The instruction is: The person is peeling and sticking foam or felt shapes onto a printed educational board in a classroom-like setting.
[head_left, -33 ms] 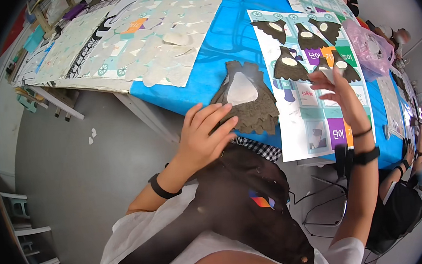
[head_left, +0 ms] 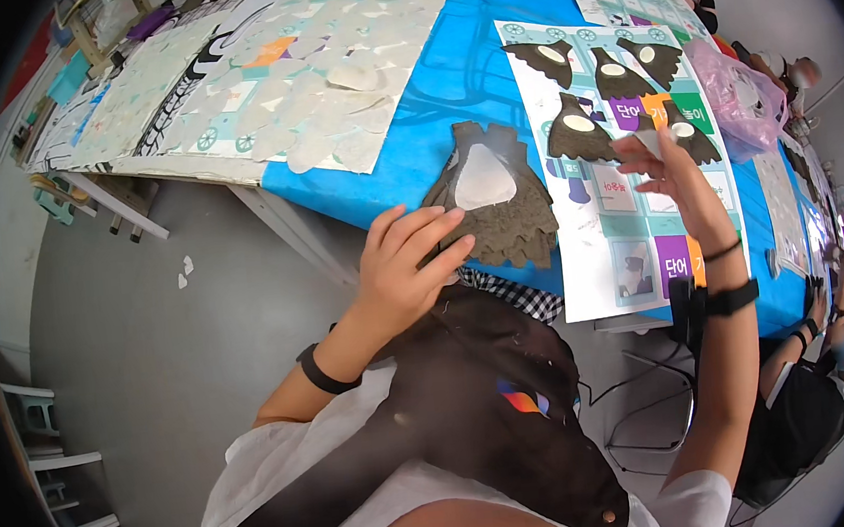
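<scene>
A dark olive ruffled piece of layered material, shaped like a little dress (head_left: 519, 227), lies at the near edge of the table and bears a large white patch (head_left: 484, 178). My left hand (head_left: 412, 264) is open, its fingers stretched over the left edge of this piece. Over the printed sheet (head_left: 598, 268), my right hand (head_left: 678, 179) has a small whitish piece (head_left: 649, 145) between its thumb and fingers. Just behind those fingers lie smaller dark dress-shaped pieces with white ovals, one of them (head_left: 700, 139) beside the thumb. My right hand partly hides another.
More small dark pieces (head_left: 616, 71) lie on the sheet's far half. Blue cloth (head_left: 450, 70) covers the table. On the left, pale round cut-outs (head_left: 308, 103) cover another sheet. A pink plastic bag (head_left: 739, 100) stands right. A person (head_left: 805, 401) sits at the right.
My right hand has shifted very slightly left and up with the whitish piece. My left hand and the large dark piece are almost where they were.
</scene>
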The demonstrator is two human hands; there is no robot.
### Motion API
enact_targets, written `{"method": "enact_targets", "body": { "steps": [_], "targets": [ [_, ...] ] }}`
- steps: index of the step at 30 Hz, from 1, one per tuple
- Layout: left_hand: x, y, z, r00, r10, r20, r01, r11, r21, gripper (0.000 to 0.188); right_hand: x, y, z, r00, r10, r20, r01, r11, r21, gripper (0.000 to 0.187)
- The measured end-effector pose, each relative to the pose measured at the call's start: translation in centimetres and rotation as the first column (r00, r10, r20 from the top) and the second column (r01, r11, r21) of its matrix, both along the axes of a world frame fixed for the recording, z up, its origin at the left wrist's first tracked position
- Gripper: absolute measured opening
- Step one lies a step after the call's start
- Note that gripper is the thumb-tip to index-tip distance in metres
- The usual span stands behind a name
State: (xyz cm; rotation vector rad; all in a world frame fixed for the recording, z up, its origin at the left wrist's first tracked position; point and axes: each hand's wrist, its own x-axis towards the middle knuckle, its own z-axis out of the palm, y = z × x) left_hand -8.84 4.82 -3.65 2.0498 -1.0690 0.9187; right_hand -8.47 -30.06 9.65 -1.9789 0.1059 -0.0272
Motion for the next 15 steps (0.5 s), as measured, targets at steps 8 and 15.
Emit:
{"method": "enact_targets", "body": {
  "steps": [8,15],
  "targets": [
    [3.1,1.3,2.0,0.999,-0.035,-0.022,0.036,0.999,0.015,0.034,5.4,-1.0,-2.0,0.989,0.003,-0.147,-0.031,0.982,-0.185,0.066],
    [1.2,0.5,2.6,0.993,-0.020,-0.114,0.023,0.999,0.025,0.044,7.8,-1.7,-3.1,0.936,-0.068,-0.347,0.003,0.983,-0.185,0.062]
  ]
}}
